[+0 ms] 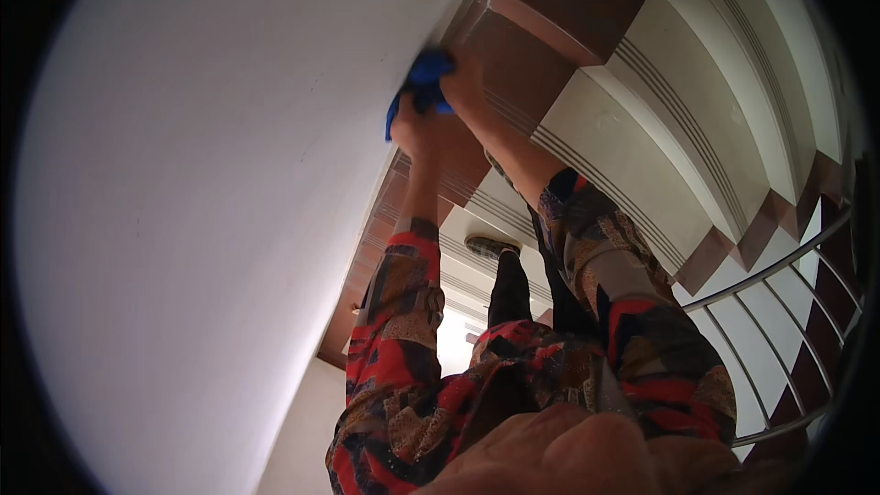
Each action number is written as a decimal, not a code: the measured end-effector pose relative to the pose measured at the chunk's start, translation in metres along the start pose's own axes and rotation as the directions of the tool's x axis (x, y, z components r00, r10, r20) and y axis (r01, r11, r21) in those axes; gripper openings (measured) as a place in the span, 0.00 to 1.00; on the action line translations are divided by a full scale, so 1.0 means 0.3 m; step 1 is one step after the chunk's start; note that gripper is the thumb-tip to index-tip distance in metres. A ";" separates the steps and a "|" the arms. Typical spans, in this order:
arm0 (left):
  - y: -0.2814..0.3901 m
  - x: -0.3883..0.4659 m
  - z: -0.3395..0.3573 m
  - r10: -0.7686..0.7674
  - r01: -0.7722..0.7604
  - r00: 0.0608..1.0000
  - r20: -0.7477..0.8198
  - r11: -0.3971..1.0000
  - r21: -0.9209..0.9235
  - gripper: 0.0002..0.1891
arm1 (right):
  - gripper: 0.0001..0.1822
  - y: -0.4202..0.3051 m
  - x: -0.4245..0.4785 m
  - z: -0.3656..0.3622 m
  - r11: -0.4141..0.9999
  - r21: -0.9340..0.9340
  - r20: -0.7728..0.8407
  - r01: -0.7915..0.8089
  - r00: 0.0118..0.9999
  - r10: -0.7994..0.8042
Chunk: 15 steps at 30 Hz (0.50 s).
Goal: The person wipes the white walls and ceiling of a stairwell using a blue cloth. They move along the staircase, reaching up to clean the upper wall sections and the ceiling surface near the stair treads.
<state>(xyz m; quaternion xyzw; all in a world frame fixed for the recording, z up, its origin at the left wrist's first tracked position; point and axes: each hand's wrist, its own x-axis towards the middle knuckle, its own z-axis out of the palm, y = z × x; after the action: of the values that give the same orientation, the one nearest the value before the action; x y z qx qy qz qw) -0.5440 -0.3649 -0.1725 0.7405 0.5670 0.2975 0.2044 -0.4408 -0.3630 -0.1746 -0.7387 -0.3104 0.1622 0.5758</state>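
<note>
A blue cloth (432, 69) is bunched between my two hands, close against the white wall (227, 151) and over the brown border (519, 48) of the stairs. My left hand (410, 125) grips the cloth's lower left part. On its upper right side, my right hand (462, 82) holds the same cloth; this hand is blurred, and its fingers are partly hidden. Both forearms reach up from patterned sleeves in red, brown and black.
Pale stair treads (639, 110) with dark grooved lines curve along the right. A metal railing (777, 271) stands at the lower right. One shoe (489, 246) rests on a lower step, below my arms; another is partly hidden behind the right forearm.
</note>
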 end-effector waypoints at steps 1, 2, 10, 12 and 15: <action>-0.042 -0.039 -0.014 -0.052 0.052 0.999 0.010 0.999 -0.008 0.13 | 0.13 0.067 -0.038 0.004 0.988 -0.024 0.122 -0.154 0.980 0.156; -0.057 -0.035 -0.005 -0.106 0.107 0.994 0.016 0.994 -0.019 0.14 | 0.14 0.072 -0.004 -0.014 0.996 -0.032 0.011 -0.086 0.996 0.087; 0.272 0.212 0.216 0.353 -0.375 0.926 -0.136 0.904 -0.206 0.16 | 0.10 -0.121 0.436 -0.298 0.884 -0.147 -0.353 0.443 0.812 -0.465; 0.259 0.206 0.254 0.419 -0.447 0.891 -0.173 0.876 -0.182 0.15 | 0.14 -0.052 0.504 -0.239 0.808 -0.272 -0.337 0.523 0.735 -0.589; 0.155 0.145 0.277 0.343 -0.344 0.939 -0.032 0.933 -0.107 0.15 | 0.18 0.051 0.451 -0.152 0.783 -0.375 -0.308 0.496 0.730 -0.610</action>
<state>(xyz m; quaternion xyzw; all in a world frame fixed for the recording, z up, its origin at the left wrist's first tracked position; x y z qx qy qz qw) -0.4469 -0.3330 -0.1953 0.8138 0.4127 0.3642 0.1864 -0.3073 -0.3122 -0.1603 -0.6984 -0.4078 -0.2220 0.5447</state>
